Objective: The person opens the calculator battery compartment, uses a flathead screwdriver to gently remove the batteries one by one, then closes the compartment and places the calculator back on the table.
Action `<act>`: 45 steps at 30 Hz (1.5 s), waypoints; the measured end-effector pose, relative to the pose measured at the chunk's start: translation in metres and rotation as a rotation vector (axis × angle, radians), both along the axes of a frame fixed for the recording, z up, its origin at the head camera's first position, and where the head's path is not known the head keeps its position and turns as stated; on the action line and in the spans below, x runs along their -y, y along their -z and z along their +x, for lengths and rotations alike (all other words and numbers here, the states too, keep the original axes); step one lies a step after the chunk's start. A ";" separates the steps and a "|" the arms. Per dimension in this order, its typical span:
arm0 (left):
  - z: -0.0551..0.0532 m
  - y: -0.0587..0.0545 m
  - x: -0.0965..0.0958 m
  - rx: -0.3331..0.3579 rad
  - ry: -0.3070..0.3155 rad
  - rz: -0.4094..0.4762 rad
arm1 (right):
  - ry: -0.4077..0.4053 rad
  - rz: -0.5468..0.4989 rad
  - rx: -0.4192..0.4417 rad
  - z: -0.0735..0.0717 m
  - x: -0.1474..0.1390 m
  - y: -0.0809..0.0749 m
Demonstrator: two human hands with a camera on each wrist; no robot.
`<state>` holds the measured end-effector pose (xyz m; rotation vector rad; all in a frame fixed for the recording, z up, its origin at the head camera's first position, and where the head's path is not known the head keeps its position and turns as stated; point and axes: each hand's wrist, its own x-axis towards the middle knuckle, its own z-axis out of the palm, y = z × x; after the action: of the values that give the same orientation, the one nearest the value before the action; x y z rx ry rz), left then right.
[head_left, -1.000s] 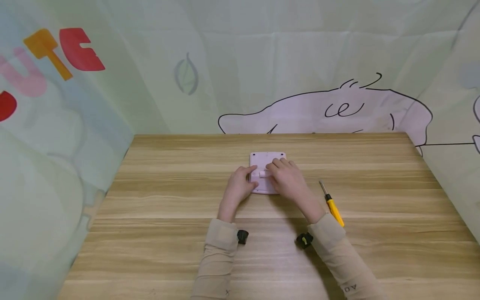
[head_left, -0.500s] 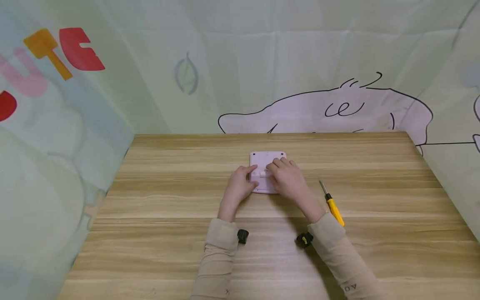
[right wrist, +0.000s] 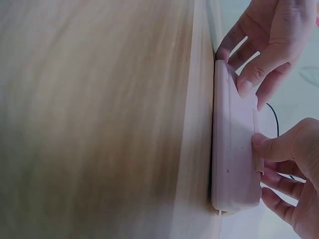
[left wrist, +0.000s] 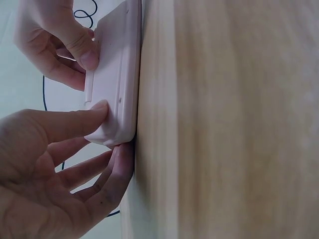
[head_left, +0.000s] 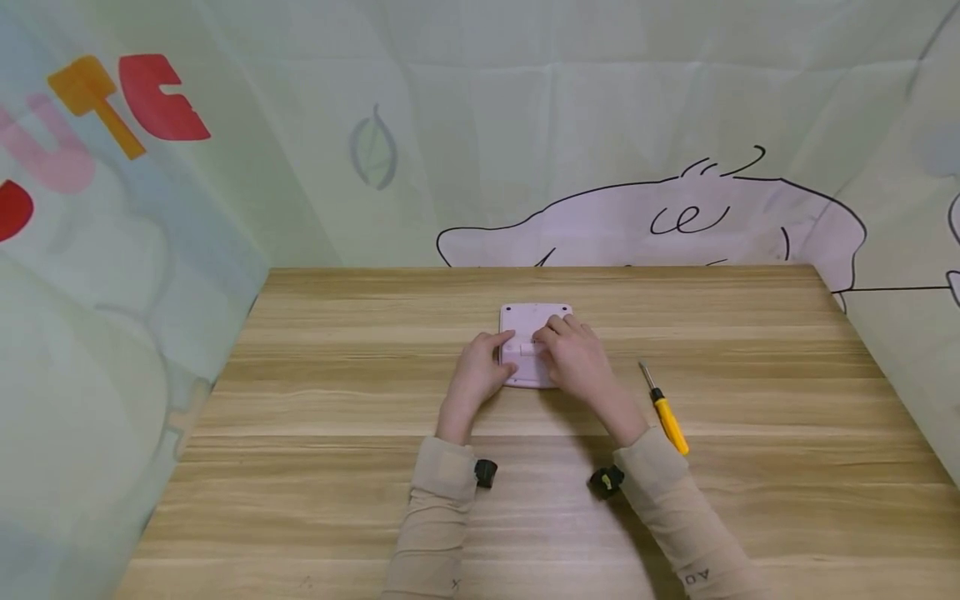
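A pale pink plastic case (head_left: 534, 319), shaped like a desk calculator, lies back side up on the table, with dark screw holes at its far corners. At its left edge my left hand (head_left: 476, 367) grips it, thumb on the back and the other fingers along the side. My right hand (head_left: 579, 358) bends over the right half, thumb and fingers pinching at a raised battery cover (head_left: 528, 349) in the middle. In the right wrist view the right thumb presses on this raised cover (right wrist: 257, 162), while the fingers reach over its far side. The calculator's front is hidden underneath.
A screwdriver (head_left: 666, 412) with a yellow and black handle lies right of the right hand, its metal tip pointing away. The wood-grain table (head_left: 337, 400) meets a printed cloth backdrop (head_left: 480, 142) along its back and left. Both forearms wear dark wrist cameras.
The right hand and wrist have shifted very slightly, the fingers still at the cover. The left hand, the calculator and the screwdriver stay in place.
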<state>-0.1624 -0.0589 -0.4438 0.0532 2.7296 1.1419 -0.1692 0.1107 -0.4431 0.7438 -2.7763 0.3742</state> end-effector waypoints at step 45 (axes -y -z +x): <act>0.002 -0.003 0.000 0.007 -0.009 -0.015 | 0.064 -0.178 0.089 -0.002 0.002 0.006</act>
<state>-0.1605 -0.0584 -0.4413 0.0350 2.7344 1.1215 -0.1716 0.1082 -0.4494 0.6085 -2.7937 0.6463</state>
